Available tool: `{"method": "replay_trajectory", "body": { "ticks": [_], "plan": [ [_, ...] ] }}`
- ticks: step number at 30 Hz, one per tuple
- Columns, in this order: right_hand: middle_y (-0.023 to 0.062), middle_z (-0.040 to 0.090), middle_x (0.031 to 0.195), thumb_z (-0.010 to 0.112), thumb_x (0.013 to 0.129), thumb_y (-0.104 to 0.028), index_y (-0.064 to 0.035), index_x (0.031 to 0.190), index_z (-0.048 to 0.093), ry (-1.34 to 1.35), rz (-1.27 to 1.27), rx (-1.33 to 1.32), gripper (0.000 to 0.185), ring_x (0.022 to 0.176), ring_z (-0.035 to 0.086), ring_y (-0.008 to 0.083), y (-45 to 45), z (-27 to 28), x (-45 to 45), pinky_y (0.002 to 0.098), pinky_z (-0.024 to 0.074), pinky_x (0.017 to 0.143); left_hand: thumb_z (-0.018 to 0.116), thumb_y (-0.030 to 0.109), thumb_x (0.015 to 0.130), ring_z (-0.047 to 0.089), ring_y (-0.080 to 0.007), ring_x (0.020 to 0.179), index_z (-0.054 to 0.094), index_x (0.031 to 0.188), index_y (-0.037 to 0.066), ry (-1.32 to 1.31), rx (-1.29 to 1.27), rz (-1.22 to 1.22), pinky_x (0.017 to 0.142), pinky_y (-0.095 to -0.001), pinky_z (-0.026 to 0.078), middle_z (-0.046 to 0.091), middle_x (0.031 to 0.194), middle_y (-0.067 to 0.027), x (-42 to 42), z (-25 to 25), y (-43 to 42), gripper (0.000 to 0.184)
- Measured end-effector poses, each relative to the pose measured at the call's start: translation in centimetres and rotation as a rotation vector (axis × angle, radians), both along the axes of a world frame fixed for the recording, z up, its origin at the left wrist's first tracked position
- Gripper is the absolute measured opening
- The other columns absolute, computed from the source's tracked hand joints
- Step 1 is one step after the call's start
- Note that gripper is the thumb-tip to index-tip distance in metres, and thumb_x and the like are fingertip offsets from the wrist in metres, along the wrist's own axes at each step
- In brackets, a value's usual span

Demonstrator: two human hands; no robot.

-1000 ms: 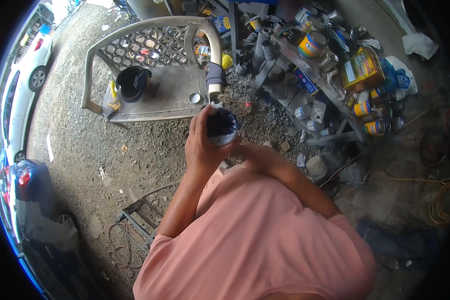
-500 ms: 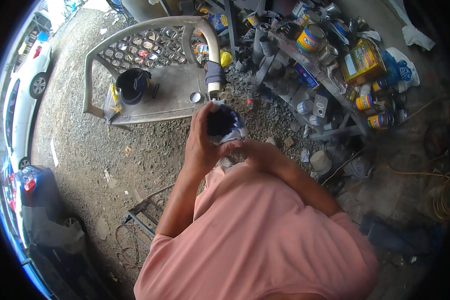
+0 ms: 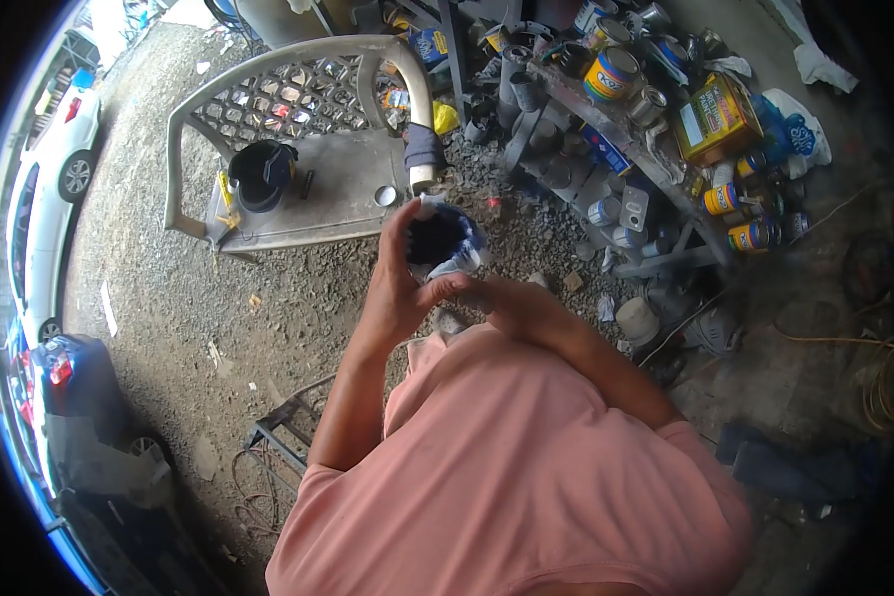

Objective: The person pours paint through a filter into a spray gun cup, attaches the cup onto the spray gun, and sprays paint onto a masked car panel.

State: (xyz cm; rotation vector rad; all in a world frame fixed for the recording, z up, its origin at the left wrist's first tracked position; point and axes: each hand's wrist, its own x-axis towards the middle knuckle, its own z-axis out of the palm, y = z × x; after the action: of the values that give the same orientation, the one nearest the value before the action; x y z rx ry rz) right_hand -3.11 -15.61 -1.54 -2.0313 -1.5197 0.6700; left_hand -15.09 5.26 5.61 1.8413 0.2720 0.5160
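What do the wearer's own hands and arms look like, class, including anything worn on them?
The left hand and right hand are ungloved, and no watch or bracelet shows. Both forearms are bare below the short sleeves of a plain, dusty-pink top with no visible print. Rings can't be ruled out; the right fingers are mostly hidden.
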Motion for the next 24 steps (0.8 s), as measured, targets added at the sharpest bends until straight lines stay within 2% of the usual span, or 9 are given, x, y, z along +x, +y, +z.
{"method": "replay_trajectory", "body": {
  "ticks": [2, 5, 8, 11, 14, 17, 24],
  "plan": [
    [0.0156, 0.063, 0.107, 0.059, 0.091, -0.011, -0.0391, 0.161, 0.032, 0.015, -0.008, -0.015, 0.080, 0.088, 0.070, 0.0387, -0.1, 0.2, 0.0, 0.0507, 0.0578, 0.076, 0.085, 0.054, 0.076, 0.054, -0.0323, 0.132, 0.031, 0.158, 0.007, -0.005, -0.023, -0.024, 0.111, -0.0442, 0.046, 0.049, 0.146, -0.0195, 0.0, 0.0, 0.1, 0.109],
    [0.0150, 0.063, 0.107, 0.059, 0.091, -0.012, -0.0369, 0.161, 0.034, 0.032, -0.017, -0.062, 0.078, 0.089, 0.069, 0.0379, -0.1, 0.9, 0.0, 0.0495, 0.0577, 0.078, 0.081, 0.055, 0.083, 0.051, -0.0286, 0.135, 0.024, 0.160, 0.001, 0.030, 0.006, -0.062, 0.115, -0.0425, 0.041, 0.050, 0.145, -0.0180, -0.2, 0.0, 0.5, 0.109],
    [0.0145, 0.063, 0.107, 0.059, 0.091, -0.012, -0.0346, 0.161, 0.034, 0.021, 0.004, -0.076, 0.077, 0.089, 0.069, 0.0374, -0.2, 0.8, 0.0, 0.0489, 0.0575, 0.079, 0.077, 0.057, 0.087, 0.051, -0.0290, 0.135, 0.025, 0.160, 0.001, 0.069, 0.070, -0.073, 0.115, -0.0429, 0.040, 0.049, 0.147, -0.0194, -0.2, 0.2, 0.8, 0.106],
    [0.0143, 0.063, 0.108, 0.059, 0.091, -0.012, -0.0333, 0.161, 0.035, -0.017, 0.036, -0.005, 0.077, 0.088, 0.069, 0.0371, -0.2, -0.4, 0.2, 0.0487, 0.0576, 0.078, 0.072, 0.050, 0.095, 0.047, -0.0348, 0.141, 0.029, 0.159, 0.007, 0.050, 0.066, -0.080, 0.117, -0.0442, 0.037, 0.047, 0.150, -0.0211, -0.1, 0.5, 0.8, 0.089],
    [0.0145, 0.064, 0.107, 0.059, 0.092, -0.012, -0.0328, 0.161, 0.035, 0.000, 0.019, 0.009, 0.077, 0.087, 0.069, 0.0371, -0.4, 0.3, 0.3, 0.0492, 0.0576, 0.076, 0.062, 0.038, 0.105, 0.048, -0.0352, 0.142, 0.034, 0.158, 0.007, 0.060, 0.083, -0.040, 0.117, -0.0431, 0.038, 0.050, 0.150, -0.0218, 0.1, 1.1, 0.7, 0.067],
    [0.0146, 0.064, 0.105, 0.060, 0.092, -0.013, -0.0324, 0.161, 0.033, -0.034, 0.018, -0.002, 0.077, 0.085, 0.069, 0.0373, -0.3, 0.1, 0.3, 0.0495, 0.0578, 0.073, 0.051, 0.026, 0.110, 0.051, -0.0341, 0.140, 0.042, 0.155, 0.007, 0.074, 0.054, 0.039, 0.115, -0.0413, 0.039, 0.054, 0.148, -0.0209, 0.5, 1.5, 0.5, 0.049],
    [0.0139, 0.064, 0.103, 0.063, 0.092, -0.015, -0.0284, 0.162, 0.031, -0.178, 0.041, 0.031, 0.079, 0.081, 0.070, 0.0368, -0.6, 0.0, 0.5, 0.0488, 0.0588, 0.068, 0.046, 0.019, 0.111, 0.057, -0.0294, 0.136, 0.057, 0.144, 0.005, 0.042, -0.020, 0.147, 0.114, -0.0378, 0.041, 0.063, 0.141, -0.0180, 1.5, 2.2, 0.4, 0.037]
  ]
}}
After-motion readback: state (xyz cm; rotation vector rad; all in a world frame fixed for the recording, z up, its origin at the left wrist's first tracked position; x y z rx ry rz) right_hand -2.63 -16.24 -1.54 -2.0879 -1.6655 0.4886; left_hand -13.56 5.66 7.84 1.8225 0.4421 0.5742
